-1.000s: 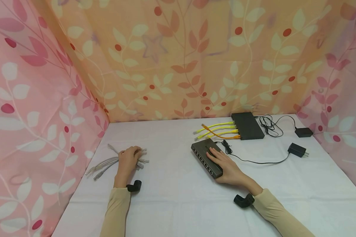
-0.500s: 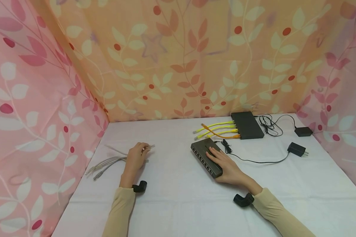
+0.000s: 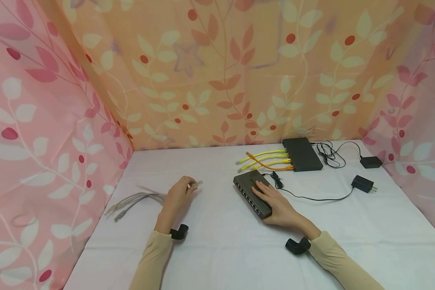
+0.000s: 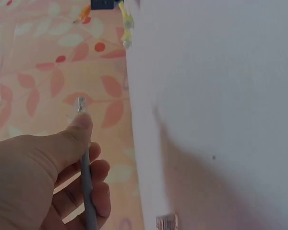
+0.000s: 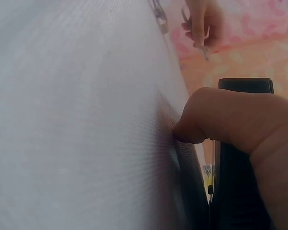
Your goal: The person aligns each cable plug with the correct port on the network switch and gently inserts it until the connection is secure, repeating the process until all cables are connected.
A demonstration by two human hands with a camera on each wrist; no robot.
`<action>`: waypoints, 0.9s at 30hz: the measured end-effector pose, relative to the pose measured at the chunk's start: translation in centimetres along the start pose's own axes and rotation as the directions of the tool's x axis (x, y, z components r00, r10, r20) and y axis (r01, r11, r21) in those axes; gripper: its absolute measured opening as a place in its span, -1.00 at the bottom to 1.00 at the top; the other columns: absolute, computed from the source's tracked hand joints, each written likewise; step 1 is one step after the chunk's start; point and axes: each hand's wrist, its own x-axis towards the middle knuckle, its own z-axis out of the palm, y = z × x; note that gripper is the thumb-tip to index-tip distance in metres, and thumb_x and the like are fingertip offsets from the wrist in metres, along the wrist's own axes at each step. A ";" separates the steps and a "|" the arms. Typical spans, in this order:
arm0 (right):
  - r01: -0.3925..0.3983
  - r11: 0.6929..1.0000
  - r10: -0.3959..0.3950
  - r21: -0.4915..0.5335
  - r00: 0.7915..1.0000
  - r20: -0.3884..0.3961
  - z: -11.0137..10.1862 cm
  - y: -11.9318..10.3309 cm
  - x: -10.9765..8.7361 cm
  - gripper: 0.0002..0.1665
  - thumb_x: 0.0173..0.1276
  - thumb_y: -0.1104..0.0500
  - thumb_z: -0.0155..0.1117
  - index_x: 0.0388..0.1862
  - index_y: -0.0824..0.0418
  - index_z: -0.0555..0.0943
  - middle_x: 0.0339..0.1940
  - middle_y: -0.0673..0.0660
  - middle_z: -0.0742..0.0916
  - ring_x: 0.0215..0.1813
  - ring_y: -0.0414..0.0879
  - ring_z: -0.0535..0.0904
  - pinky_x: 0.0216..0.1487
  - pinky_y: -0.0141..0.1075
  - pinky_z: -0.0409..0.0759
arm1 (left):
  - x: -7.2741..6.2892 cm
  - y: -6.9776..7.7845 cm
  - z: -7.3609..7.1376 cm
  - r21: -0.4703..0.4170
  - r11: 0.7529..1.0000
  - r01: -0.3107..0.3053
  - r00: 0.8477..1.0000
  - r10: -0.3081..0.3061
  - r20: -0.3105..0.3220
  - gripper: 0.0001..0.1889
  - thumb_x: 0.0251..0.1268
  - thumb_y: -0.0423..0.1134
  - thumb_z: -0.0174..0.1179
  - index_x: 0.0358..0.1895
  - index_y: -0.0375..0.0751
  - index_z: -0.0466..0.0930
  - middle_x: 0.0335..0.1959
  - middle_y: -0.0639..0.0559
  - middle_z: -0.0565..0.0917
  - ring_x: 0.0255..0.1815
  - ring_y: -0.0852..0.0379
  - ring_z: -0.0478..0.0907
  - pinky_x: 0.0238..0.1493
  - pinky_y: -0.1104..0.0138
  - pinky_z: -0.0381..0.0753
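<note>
My left hand (image 3: 177, 198) pinches a grey network cable just behind its clear plug, between thumb and fingertips. In the left wrist view the plug (image 4: 80, 104) sticks out past the thumb, while the cable (image 4: 88, 184) runs down along the curled fingers. Several other grey network cables (image 3: 131, 198) lie bunched to the left of that hand, partly hidden by it. My right hand (image 3: 278, 206) holds a dark network switch (image 3: 251, 186), fingers across its top. A bent thumb (image 5: 216, 112) shows at the switch's edge in the right wrist view. Its ports face left.
Behind stands a second black box (image 3: 303, 154) with yellow cables (image 3: 272, 152) and an orange cable (image 3: 266, 164) plugged in. Power adapters (image 3: 363, 183) (image 3: 371, 162) and thin black cords (image 3: 317, 199) lie right. Patterned curtains (image 3: 217, 80) border the white table (image 3: 217, 249).
My left hand has moved right, pulling one grey cable away from the bunch, its plug leading. The right hand and the network switch have stayed in place.
</note>
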 end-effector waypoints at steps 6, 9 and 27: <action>0.006 1.000 -0.006 0.004 1.000 -0.004 -0.1 -0.1 0.0 0.22 -0.32 0.22 0.52 0.43 0.17 0.17 0.47 0.25 0.18 0.46 0.15 0.05 0.34 0.10 0.06 | 0.1 1.5 0.7 -0.072 0.997 0.004 0.998 0.000 0.057 -0.83 0.23 -0.20 0.21 -0.16 -0.13 0.54 -0.29 0.06 0.63 -0.47 0.23 0.45 -0.41 0.36 0.45; 0.005 1.000 -0.005 0.004 1.000 -0.005 -0.1 -0.1 0.0 0.22 -0.32 0.21 0.52 0.43 0.17 0.17 0.47 0.25 0.18 0.46 0.15 0.05 0.34 0.10 0.06 | 0.0 2.1 1.3 -0.117 0.993 0.016 0.996 -0.005 0.091 -0.83 0.25 -0.19 0.19 -0.14 -0.10 0.51 -0.30 0.06 0.66 -0.46 0.24 0.50 -0.39 0.36 0.48; 0.010 1.000 -0.010 -0.010 1.000 -0.008 0.1 0.1 0.0 0.22 -0.33 0.20 0.52 0.43 0.17 0.18 0.47 0.24 0.17 0.46 0.15 0.05 0.36 0.06 0.03 | -1.2 6.6 5.3 -0.295 0.954 -0.054 0.960 0.131 0.248 -0.87 0.31 -0.17 0.13 -0.19 -0.11 0.44 -0.38 0.13 0.60 -0.49 0.32 0.41 -0.44 0.46 0.42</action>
